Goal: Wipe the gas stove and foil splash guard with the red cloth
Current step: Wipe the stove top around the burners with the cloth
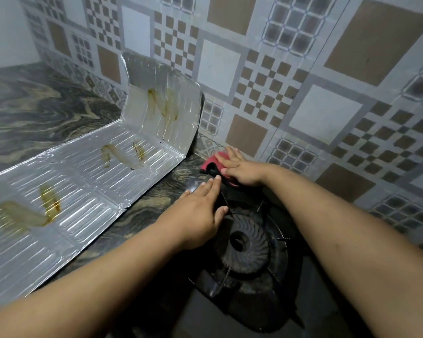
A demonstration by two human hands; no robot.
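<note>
a dark counter (34, 106) with a swirling grey and tan marble pattern runs from the near edge to the back corner. behind it a wall (303, 69) is covered in patterned tiles of brown squares, pale squares and small checkerboards. at the far left stands a plain pale wall (3, 28).

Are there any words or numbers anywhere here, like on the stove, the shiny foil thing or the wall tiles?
None: no word, number, brand or sign can be read in this picture.
Gas stove: dark, no label shows.
Foil splash guard: only ribs and brownish stains, no writing.
Wall tiles: only squares and checker patterns.
Red cloth: no print shows where the right hand leaves it uncovered.
</note>
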